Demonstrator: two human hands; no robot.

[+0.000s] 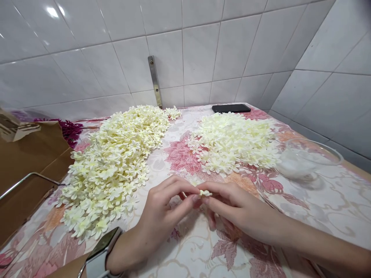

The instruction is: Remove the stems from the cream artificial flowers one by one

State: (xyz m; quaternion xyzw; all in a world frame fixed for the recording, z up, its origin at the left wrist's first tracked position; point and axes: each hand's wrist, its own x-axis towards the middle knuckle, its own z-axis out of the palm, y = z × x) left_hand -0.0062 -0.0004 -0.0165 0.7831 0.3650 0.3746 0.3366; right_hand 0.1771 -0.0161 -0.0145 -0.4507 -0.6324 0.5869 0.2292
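My left hand (171, 206) and my right hand (234, 202) meet low in the middle of the view, above the table. Between their fingertips is a small pale-yellow artificial flower (205, 193), pinched from both sides and partly covered by the fingers. A long heap of cream artificial flowers (116, 162) lies to the left of my left hand. Beyond my right hand spreads a second pile of whiter artificial flowers (234, 143). On my left wrist is a watch with a pale strap (101, 258).
A flower-patterned tablecloth (333, 216) covers the table. A clear bowl (307, 158) with something whitish inside stands at right. A black phone (231, 108) lies at the back. An open cardboard box (37, 150) and purple flowers (69, 133) are at left. Behind rises a tiled wall (199, 54).
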